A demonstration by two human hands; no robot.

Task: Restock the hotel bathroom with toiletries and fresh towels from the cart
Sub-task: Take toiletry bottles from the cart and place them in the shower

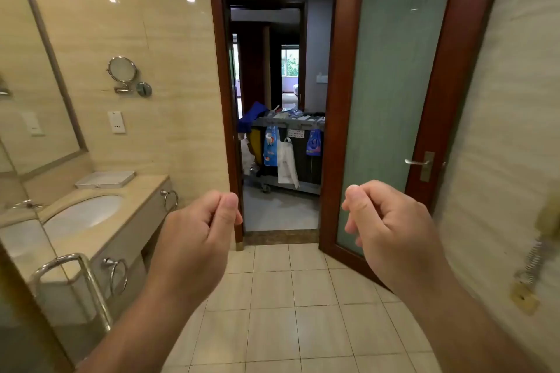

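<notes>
I stand inside the bathroom and face its open doorway. The housekeeping cart stands outside in the corridar, with toiletries on its top and bags hanging from its side. My left hand and my right hand are raised in front of me, level with the doorway's lower half. Both have curled fingers with the thumb on the index finger, and both hold nothing. An empty white tray lies on the vanity counter at the left, behind the sink.
The wood-framed glass door is swung inward on the right, its handle facing me. Two bare towel rings hang on the vanity front. A chrome rail is at lower left and a wall phone at right.
</notes>
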